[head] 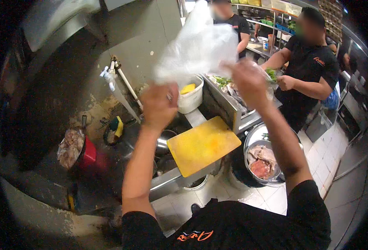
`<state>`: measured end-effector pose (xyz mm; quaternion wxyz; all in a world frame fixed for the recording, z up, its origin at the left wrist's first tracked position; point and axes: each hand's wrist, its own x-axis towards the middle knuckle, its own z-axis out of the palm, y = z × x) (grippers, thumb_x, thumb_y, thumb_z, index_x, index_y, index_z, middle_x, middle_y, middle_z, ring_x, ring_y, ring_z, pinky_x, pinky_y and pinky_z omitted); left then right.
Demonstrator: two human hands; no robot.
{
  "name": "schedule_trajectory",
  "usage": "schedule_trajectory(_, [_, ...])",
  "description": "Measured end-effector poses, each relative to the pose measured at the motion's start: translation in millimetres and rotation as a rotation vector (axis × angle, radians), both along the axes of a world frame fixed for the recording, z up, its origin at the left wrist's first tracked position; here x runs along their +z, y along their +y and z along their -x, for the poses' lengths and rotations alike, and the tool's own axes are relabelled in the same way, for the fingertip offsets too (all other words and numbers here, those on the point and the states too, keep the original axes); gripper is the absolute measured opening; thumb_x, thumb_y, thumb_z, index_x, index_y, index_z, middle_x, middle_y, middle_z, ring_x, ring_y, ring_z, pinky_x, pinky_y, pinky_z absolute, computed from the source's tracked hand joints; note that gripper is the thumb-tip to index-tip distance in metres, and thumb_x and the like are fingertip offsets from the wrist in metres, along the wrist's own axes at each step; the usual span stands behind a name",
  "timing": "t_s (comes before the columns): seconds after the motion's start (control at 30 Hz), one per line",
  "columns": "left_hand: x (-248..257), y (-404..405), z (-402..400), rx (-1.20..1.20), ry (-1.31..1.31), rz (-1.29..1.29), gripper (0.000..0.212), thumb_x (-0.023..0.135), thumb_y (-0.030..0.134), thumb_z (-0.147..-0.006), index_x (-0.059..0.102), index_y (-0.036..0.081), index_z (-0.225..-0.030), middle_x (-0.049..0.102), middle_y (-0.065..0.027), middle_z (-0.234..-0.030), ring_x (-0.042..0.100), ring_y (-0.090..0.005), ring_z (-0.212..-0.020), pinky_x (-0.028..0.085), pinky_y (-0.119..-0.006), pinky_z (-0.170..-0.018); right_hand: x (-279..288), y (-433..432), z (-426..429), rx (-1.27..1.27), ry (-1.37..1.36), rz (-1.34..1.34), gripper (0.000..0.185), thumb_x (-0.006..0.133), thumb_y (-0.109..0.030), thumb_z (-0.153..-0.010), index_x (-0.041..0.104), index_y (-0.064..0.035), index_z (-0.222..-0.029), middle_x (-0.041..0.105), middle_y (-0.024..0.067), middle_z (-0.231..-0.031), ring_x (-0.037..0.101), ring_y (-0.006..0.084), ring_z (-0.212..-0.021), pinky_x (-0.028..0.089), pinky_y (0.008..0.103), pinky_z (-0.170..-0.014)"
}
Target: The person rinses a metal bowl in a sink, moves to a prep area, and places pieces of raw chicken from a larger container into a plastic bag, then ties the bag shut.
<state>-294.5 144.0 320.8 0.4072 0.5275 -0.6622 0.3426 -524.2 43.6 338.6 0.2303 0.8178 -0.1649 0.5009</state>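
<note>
Both my arms are raised, with a translucent white plastic bag (199, 47) stretched up between them. My left hand (160, 104) is closed on the bag's lower left part. On the right, my right hand (249, 81) grips the bag's other side; it is blurred by motion. Below them lies a yellow cutting board (204, 145), tilted across the sink's edge. A white plastic tub (191, 100) with something yellow in it stands behind the board. Pieces of raw meat (262, 162) lie in a metal bowl (279, 170) beneath my right forearm.
Two co-workers in black shirts stand behind the counter; the nearer one (309, 65) holds green leaves (271, 75). A pan of meat pieces (71, 148) is at the left, near a red container (89, 151) and a yellow-green sponge (119, 126). White pipes (129, 86) run along the wall.
</note>
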Motion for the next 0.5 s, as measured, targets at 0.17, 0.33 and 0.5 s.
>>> schedule_trajectory(0.17, [-170, -22, -49, -0.063, 0.047, -1.323, 0.022, 0.051, 0.018, -0.075, 0.062, 0.002, -0.086, 0.06, -0.0212, -0.088, 0.058, -0.0348, -0.084, 0.047, -0.042, -0.075, -200, -64, 7, 0.165, 0.902, -1.033, 0.02, 0.053, -0.014, -0.075, 0.06, -0.0041, -0.091, 0.061, 0.0185, -0.086, 0.06, 0.0312, -0.079, 0.047, 0.0402, -0.071])
schedule_trajectory(0.33, [-30, -16, -43, 0.156, 0.325, -0.554, 0.033, 0.062, 0.029, -0.075, 0.06, -0.001, -0.087, 0.059, -0.0218, -0.085, 0.057, -0.037, -0.079, 0.045, -0.043, -0.07, -20, -38, -26, -0.083, 0.437, -0.782, 0.026, 0.052, -0.006, -0.075, 0.057, -0.0041, -0.1, 0.06, 0.0123, -0.081, 0.058, 0.024, -0.071, 0.046, 0.0345, -0.065])
schedule_trajectory(0.5, [7, -3, -7, 0.09, 0.078, 0.298, 0.022, 0.064, 0.02, -0.072, 0.057, 0.004, -0.086, 0.055, -0.0178, -0.09, 0.053, -0.0362, -0.082, 0.045, -0.041, -0.071, 47, 13, 3, 0.139, -0.449, 0.163, 0.035, 0.065, -0.003, -0.07, 0.055, -0.0065, -0.103, 0.059, 0.0072, -0.088, 0.058, 0.0183, -0.074, 0.046, 0.0294, -0.068])
